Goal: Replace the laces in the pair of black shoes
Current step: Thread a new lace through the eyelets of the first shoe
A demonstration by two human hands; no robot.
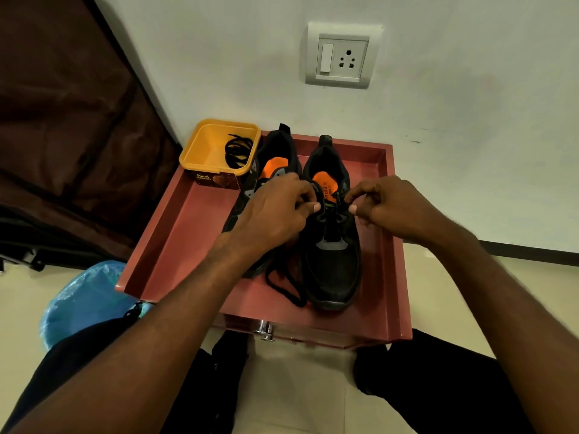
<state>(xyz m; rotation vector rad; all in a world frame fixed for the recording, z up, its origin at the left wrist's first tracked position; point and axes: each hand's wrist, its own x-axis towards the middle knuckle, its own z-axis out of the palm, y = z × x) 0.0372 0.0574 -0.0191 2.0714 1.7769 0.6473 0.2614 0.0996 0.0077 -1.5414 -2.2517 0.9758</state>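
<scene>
At the frame's center, 2 black shoes stand side by side in a red tray (175, 239). My left hand (275, 211) and right hand (388, 208) each grip clamped on the lace (332, 225) of the right shoe (335, 264). The left shoe (275, 151) is partly hidden. Spare laces (238, 150) lie in a yellow tub (200, 145), upper left.

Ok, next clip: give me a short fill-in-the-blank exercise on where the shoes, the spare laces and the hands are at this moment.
1. The coiled spare laces lie inside the ____ tub.
2. Both hands, left hand and right hand, work at the lace of the shoe on the camera's ____.
3. The two shoes stand on a ____ tray.
4. The insoles showing inside the shoes are ____.

Missing words: yellow; right; red; orange
</scene>
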